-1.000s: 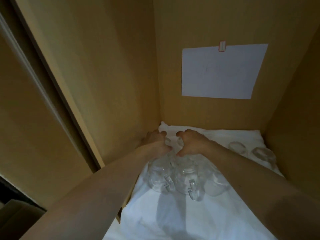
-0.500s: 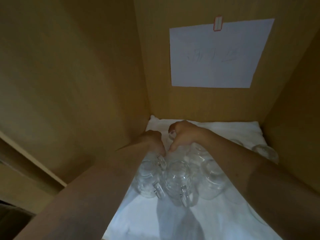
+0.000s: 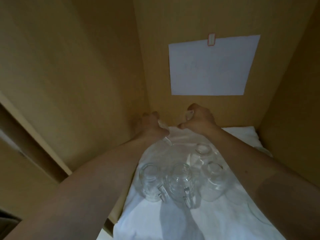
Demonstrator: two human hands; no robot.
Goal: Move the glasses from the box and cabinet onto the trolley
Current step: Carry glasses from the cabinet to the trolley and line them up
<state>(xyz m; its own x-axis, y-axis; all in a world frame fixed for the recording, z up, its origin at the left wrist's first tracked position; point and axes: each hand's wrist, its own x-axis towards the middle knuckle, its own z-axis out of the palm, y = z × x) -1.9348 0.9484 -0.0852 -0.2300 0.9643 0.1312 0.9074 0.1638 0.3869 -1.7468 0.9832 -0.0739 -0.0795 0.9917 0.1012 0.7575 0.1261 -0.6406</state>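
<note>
Several clear glass mugs stand clustered on a white cloth (image 3: 155,222) inside the wooden cabinet: one at the front left (image 3: 150,181), one in the middle (image 3: 181,185), one on the right (image 3: 213,181), and another behind them (image 3: 201,150). My left hand (image 3: 151,126) is at the back left corner, fingers closed on a clear glass mug (image 3: 163,137) raised above the cloth. My right hand (image 3: 200,118) is beside it, closed on another glass (image 3: 189,116) held up in front of the back wall. Both held glasses are blurred. The trolley and box are out of view.
The cabinet's left wall (image 3: 86,66), back wall and right wall (image 3: 294,101) close in tightly. A white paper sheet (image 3: 212,66) is taped to the back wall. A sliding door frame (image 3: 34,135) runs along the left. More faint glasses sit at the right edge (image 3: 263,149).
Both hands have risen from among the clustered mugs and moved apart, each lifting a glass off the cloth. The camera has tilted and moved closer.
</note>
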